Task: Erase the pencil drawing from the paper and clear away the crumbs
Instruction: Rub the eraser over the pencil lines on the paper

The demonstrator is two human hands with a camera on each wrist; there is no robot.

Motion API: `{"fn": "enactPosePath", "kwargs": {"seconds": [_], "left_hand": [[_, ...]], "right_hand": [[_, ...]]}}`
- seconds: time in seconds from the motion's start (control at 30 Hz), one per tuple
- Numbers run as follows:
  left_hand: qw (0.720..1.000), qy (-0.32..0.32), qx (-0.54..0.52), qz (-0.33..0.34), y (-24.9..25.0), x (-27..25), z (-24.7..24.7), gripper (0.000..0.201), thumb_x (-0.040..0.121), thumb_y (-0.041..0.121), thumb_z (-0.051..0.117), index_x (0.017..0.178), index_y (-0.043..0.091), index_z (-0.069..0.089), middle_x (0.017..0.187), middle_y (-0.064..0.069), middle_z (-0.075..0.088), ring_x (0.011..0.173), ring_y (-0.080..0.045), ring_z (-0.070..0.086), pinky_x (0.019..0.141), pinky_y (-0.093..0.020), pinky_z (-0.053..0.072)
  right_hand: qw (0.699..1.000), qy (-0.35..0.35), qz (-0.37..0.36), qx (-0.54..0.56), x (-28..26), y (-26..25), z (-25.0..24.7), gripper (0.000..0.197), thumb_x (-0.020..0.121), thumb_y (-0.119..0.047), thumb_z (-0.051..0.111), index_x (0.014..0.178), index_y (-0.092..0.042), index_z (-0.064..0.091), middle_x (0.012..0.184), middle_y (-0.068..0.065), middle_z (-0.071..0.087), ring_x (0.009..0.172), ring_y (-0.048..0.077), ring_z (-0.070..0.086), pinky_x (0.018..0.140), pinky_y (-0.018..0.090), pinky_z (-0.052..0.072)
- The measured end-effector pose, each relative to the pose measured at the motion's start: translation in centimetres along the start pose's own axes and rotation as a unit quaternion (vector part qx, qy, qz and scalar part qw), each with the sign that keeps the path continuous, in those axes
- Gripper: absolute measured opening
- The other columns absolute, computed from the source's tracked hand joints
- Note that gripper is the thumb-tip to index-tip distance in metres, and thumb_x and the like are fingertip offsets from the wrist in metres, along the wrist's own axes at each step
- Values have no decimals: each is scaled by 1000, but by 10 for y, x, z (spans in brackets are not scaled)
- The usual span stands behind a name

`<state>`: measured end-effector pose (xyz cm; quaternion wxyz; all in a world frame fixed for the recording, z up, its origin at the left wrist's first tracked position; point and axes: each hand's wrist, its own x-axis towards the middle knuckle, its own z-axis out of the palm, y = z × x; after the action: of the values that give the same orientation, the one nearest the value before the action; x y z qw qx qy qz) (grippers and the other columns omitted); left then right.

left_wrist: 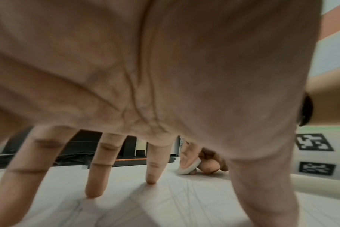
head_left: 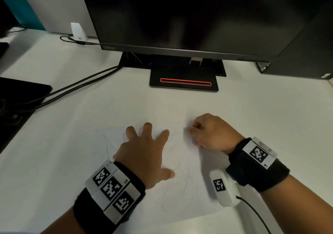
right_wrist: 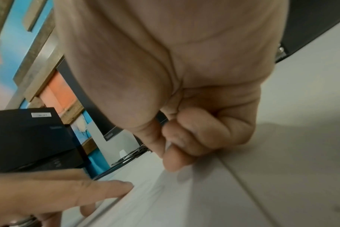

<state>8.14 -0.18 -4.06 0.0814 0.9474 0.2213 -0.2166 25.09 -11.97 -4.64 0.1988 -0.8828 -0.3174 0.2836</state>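
Observation:
A white sheet of paper [head_left: 180,197] lies on the white desk, with faint pencil lines [head_left: 107,143] across it. My left hand [head_left: 147,143] rests on the sheet with fingers spread and straight, fingertips [left_wrist: 150,179] pressing the paper [left_wrist: 184,199]. My right hand [head_left: 207,131] sits at the sheet's far right part, fingers curled. It pinches a small white eraser [left_wrist: 187,168] between thumb and fingers, low against the paper. In the right wrist view only a pale sliver of the eraser [right_wrist: 168,145] shows inside my right hand [right_wrist: 194,135]. No crumbs can be made out.
A dark monitor [head_left: 180,17] stands behind the paper, its black base [head_left: 183,84] with a red slot close by. Black cables [head_left: 81,84] run left to a black device [head_left: 21,93]. A dark box [head_left: 306,53] stands at the back right.

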Motion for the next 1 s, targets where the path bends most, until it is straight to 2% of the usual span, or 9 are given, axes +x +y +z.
{"fn": "enactPosePath", "kwargs": {"seconds": [0.07,0.2,0.33,0.47,0.53,0.63,0.77,0.9,1.0], "left_hand": [[1000,-3,-13,-1,-1,1,-1,101,70,79,63,148,44,8,141,-1,14,122,-32,25,80,-42,53],[1000,-9,-17,0,-1,4,0,103,70,78,64,149,44,8,141,-1,13,123,-33,24,79,-41,52],[1000,-8,-19,1,-1,4,0,102,71,77,65,149,42,10,146,-3,10,127,-35,21,81,-41,48],[1000,-10,-17,5,-1,5,1,101,72,76,65,151,42,10,148,-1,9,127,-36,21,76,-37,41],[1000,-9,-15,7,-1,5,1,101,72,76,64,151,41,11,148,0,10,127,-37,21,75,-37,40],[1000,-9,-14,6,-2,7,0,100,73,76,64,151,40,12,147,-2,12,127,-36,21,74,-35,39],[1000,-12,-16,8,-2,7,0,101,73,76,64,151,41,12,143,-2,14,126,-36,22,70,-33,37],[1000,-14,-15,5,-2,8,0,101,73,76,64,152,40,10,144,-3,14,127,-37,21,71,-33,37],[1000,-15,-18,8,-2,8,0,101,73,76,64,152,41,11,143,-2,14,127,-38,20,71,-33,36]], "right_hand": [[1000,3,-7,-18,0,-3,0,35,95,-31,54,77,-3,66,76,9,72,70,22,67,64,33,54],[994,-78,-51,-63,-7,-17,15,41,95,-35,54,78,1,65,76,14,71,65,23,64,66,38,55],[999,4,-8,-44,2,-11,3,35,93,-26,53,75,2,65,77,15,72,73,29,67,64,37,54],[995,-58,-46,-71,-6,-23,20,37,93,-31,54,76,0,66,76,14,72,72,28,68,66,38,55],[997,-48,-29,-51,-3,-20,18,38,93,-30,55,75,2,65,77,18,71,69,30,67,65,39,56],[999,29,-1,-22,3,-16,11,36,91,-24,55,70,5,62,75,22,70,57,25,58,56,34,50],[998,-46,-18,-40,-3,-25,25,38,91,-29,56,75,3,66,76,17,72,61,25,63,62,36,54],[999,36,16,-23,6,-19,11,36,91,-24,55,69,4,62,70,19,68,58,21,56,56,32,47],[999,-39,-13,-34,-2,-28,23,37,92,-27,56,73,4,65,69,19,68,55,17,54,57,36,49]]}}
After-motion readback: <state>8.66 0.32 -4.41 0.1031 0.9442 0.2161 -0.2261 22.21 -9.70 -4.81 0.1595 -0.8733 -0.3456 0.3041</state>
